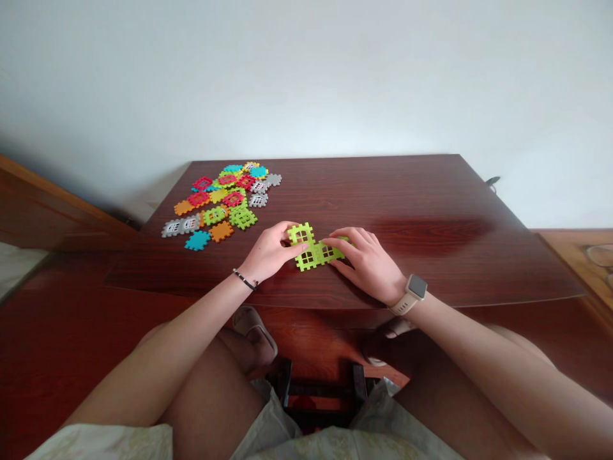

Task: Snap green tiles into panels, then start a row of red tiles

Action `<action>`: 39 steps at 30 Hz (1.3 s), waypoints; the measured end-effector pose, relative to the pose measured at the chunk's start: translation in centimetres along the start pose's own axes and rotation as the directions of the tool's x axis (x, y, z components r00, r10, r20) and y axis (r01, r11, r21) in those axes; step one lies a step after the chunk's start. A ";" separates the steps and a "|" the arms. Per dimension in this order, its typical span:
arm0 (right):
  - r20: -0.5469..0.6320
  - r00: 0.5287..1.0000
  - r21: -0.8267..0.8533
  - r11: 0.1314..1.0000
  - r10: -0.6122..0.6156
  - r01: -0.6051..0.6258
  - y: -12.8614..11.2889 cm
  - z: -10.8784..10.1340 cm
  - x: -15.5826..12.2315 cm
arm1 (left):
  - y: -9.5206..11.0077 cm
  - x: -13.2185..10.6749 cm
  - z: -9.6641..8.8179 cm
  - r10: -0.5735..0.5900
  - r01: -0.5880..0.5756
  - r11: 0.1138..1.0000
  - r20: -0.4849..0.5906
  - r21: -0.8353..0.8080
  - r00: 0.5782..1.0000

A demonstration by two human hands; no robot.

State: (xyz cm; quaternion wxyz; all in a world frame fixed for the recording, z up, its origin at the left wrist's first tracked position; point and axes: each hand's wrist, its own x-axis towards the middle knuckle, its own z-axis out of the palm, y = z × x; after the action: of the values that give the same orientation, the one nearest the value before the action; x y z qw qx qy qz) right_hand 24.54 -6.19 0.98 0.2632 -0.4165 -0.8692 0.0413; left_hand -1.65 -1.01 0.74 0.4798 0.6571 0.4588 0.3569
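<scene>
Light green interlocking building tiles [307,258] with window openings are joined in an L shape near the table's front middle. My left hand [274,249] grips their left side, thumb across the front and fingers partly hidden behind. On the right, my right hand [366,259] has its fingers and thumb closed around the right-hand tile [328,252], covering much of it. Whether the assembly touches the tabletop or is raised slightly I cannot tell.
A pile of loose tiles [219,196] in red, orange, blue, yellow, green and grey lies on the table's left side. The dark wooden table [383,191] reaches the white wall [325,76]. A wooden surface [584,255] stands at the right.
</scene>
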 end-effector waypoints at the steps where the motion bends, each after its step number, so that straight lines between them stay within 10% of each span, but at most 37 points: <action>1: -0.003 1.000 -0.003 1.000 -0.003 0.003 0.0 0.0 0.0 | 0.1 0.0 0.0 -0.004 0.004 1.000 0.001 0.002 1.000; 39: 0.014 1.000 0.008 1.000 0.010 -0.010 -0.1 0.1 0.0 | -0.4 0.1 -0.3 0.101 -0.068 0.973 -0.141 0.219 0.985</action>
State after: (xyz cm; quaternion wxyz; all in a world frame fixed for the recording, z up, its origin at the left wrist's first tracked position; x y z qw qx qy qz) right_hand 24.42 -6.28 0.92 0.2588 -0.4196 -0.8687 0.0491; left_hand -1.99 -0.75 0.41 0.3546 0.6948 0.5011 0.3748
